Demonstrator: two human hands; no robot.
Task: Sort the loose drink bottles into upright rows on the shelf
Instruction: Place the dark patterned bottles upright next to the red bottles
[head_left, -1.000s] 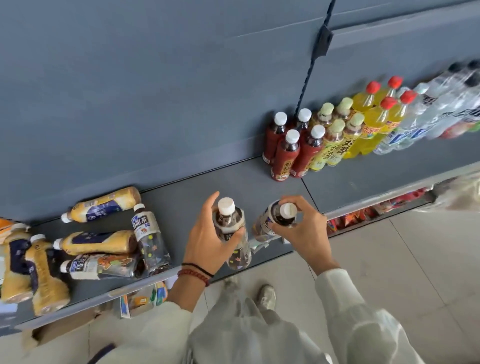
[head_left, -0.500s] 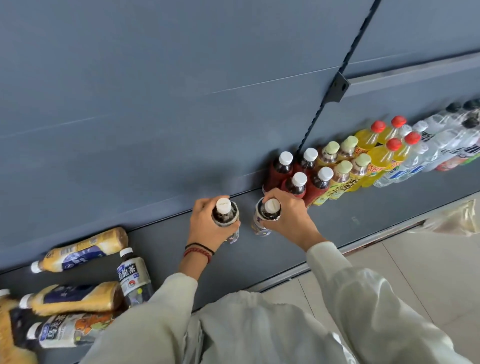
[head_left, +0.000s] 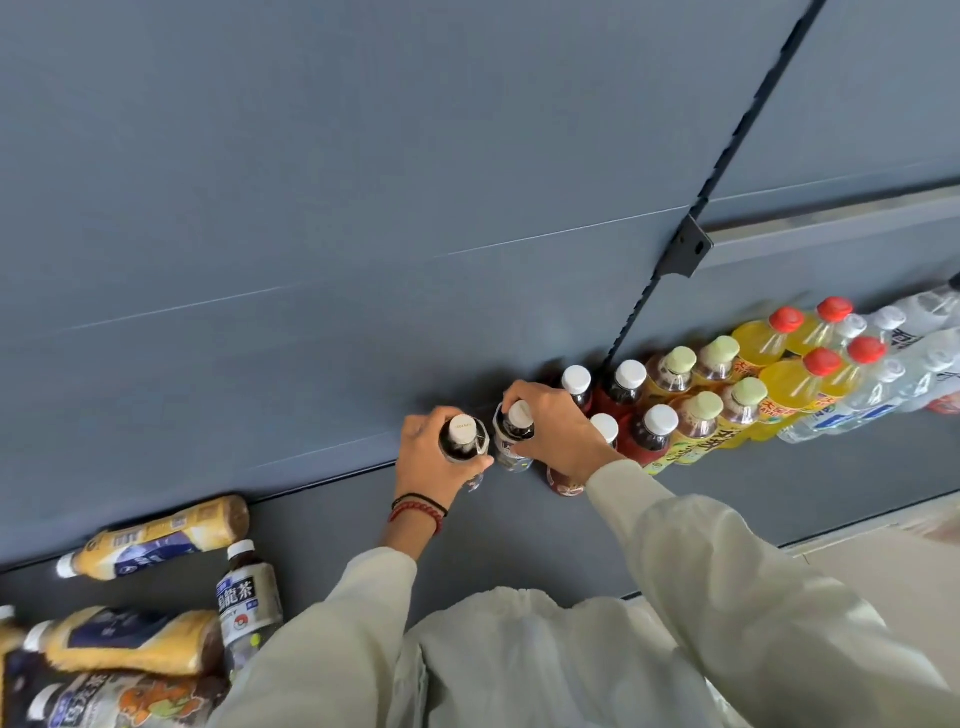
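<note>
Two small clear bottles of dark tea, each with a white cap and a pale printed label, stand almost touching at the back of the grey shelf (head_left: 519, 545), just left of the upright red-labelled bottles (head_left: 647, 431). The left bottle (head_left: 464, 439) sits inside the left hand (head_left: 431, 457). That hand's fingers (head_left: 415, 426) curl round the far side of the bottle's shoulder and the thumb closes on the near side, so the cap pokes up free above the grip. The right bottle (head_left: 511, 452) is gripped by the right hand (head_left: 556, 431). Its fingers (head_left: 540, 395) wrap over the shoulder from behind, and the cap shows between forefinger and thumb. The palm hangs over the nearest of the red-labelled bottles. I cannot tell whether either base rests fully on the shelf.

Well to the left of the red-labelled bottles, yellow-wrapped bottles (head_left: 156, 538) lie on their sides, with another tea bottle (head_left: 249, 597) among them. To their right, the rows go on with green-capped bottles (head_left: 701, 410), then red-capped yellow bottles (head_left: 789, 379).
</note>
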